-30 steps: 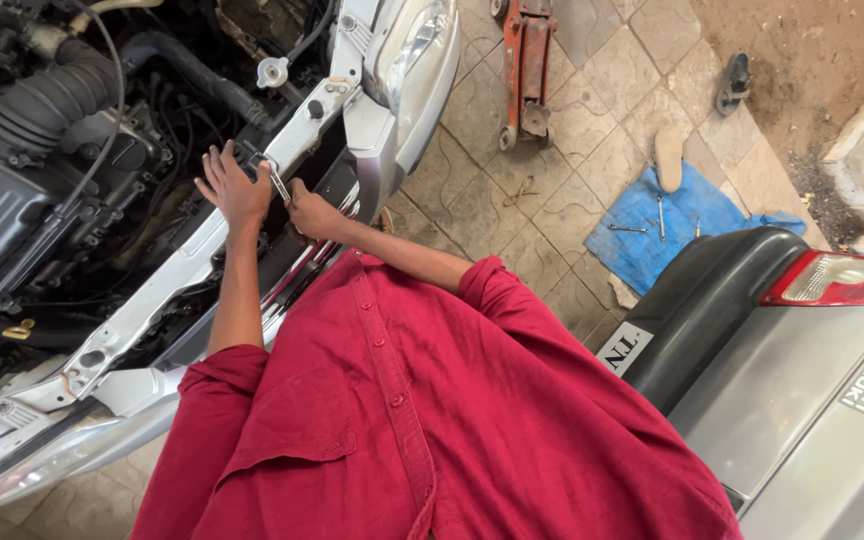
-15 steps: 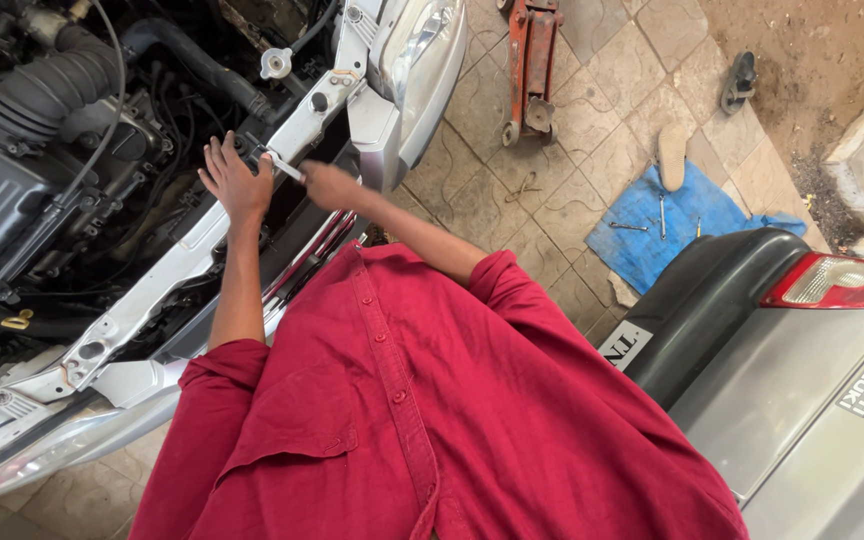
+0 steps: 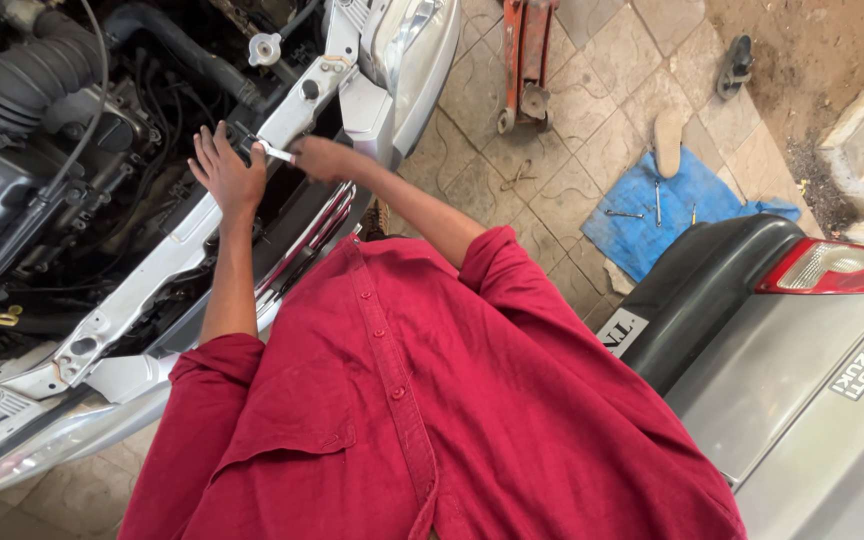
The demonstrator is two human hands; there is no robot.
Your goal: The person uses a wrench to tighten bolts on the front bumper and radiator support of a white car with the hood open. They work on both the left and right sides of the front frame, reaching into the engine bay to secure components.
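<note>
At the grip: right hand [image 3: 317,158] closed round a small silver wrench [image 3: 274,152] over the white radiator support [image 3: 167,262]; left hand [image 3: 224,172] open, fingers spread, just beside the wrench head.
Risk: wrench may slip off the fastener, knocking knuckles on metal or dropping into the engine bay [image 3: 62,140].
Surface: tiled floor [image 3: 542,160].
Room: behind the grip, orange floor jack [image 3: 525,60], blue cloth [image 3: 652,205] with tools, grey car [image 3: 802,390].
</note>
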